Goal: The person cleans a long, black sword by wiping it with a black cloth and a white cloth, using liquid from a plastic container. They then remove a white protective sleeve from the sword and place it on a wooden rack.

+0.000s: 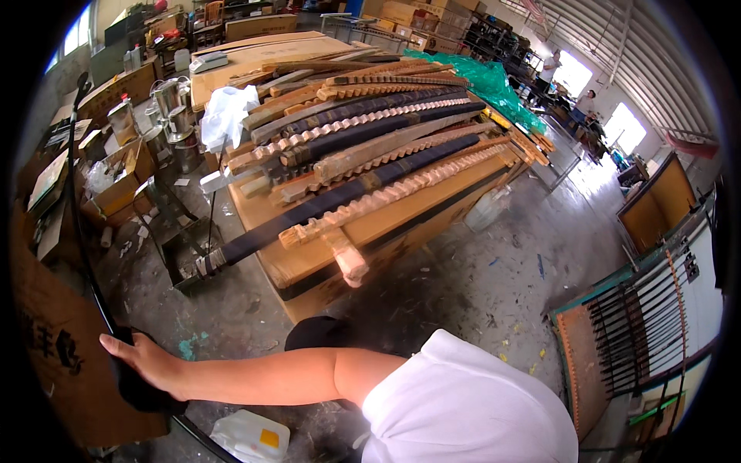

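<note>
- Rod [87, 266] is rising on my far left, slanting upright over the floor clutter, with my left hand [150, 366] around its lower part.
- My left thumb is crossing the rod and the hand is clamping on it; my other fingertips are hiding from view.
- My right hand is lying outside the view, so I can't tell how its fingers are.
- With one visible hand bearing it, a slackening grip could be tipping the rod onto the pots [165, 99].
- A low swing rightward could be knocking the dark beam [305, 208], whose near end is jutting past the carton [289, 262].
- A careless step could be toppling the jug [251, 436].
</note>
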Motion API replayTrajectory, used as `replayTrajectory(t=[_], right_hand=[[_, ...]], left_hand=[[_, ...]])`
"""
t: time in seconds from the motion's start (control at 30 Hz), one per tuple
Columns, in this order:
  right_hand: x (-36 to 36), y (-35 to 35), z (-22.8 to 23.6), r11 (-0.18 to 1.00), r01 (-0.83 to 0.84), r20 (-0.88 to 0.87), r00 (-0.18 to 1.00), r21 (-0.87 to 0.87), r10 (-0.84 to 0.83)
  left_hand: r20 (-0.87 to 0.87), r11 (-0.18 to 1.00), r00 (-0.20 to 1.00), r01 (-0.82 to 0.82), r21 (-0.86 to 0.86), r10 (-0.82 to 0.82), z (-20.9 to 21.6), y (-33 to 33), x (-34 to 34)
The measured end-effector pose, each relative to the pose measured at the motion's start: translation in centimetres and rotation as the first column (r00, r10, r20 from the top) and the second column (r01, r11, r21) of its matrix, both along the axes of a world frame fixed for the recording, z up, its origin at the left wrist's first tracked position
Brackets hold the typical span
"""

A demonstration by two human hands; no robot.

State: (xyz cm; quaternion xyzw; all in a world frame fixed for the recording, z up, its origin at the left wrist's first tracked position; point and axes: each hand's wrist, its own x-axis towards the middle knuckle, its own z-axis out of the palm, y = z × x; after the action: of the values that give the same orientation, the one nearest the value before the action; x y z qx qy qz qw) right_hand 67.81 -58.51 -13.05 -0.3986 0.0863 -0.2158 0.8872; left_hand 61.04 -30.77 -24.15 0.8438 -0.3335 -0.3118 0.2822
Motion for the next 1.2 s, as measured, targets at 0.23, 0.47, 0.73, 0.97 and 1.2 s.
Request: replayTrajectory(t=[0.23,0.47,0.73,0.97,1.2], right_hand=[[2.7,-1.4,-0.5,0.897,0.406,-0.149,0.889,-0.176,-0.432],[6.8,-9.1,2.7,0.803,0.522,-0.007,0.837,-0.287,-0.547],[0.6,-0.2,-2.0,0.960,0.107,-0.080,0.993,0.260,-0.089],[3.1,1.9,-1.1,0.976,0.201,-0.290,0.933,-0.079,-0.215],[5.4,-4.9,4.7,0.979,0.192,-0.140,0.973,0.065,-0.182]], left_hand=[[-0.056,0.997,0.996,0.073,0.024,-0.071,-0.9,-0.4,0.2],[-0.077,0.996,0.994,-0.076,0.041,0.079,-1.7,0.7,1.0],[-0.245,0.955,0.924,-0.291,0.051,0.295,-3.9,9.7,-3.1],[0.345,0.792,0.733,-0.608,-0.053,0.586,-5.0,12.1,-7.8],[-0.268,0.410,0.427,-0.904,-0.117,0.864,-5.2,15.2,-10.3]])
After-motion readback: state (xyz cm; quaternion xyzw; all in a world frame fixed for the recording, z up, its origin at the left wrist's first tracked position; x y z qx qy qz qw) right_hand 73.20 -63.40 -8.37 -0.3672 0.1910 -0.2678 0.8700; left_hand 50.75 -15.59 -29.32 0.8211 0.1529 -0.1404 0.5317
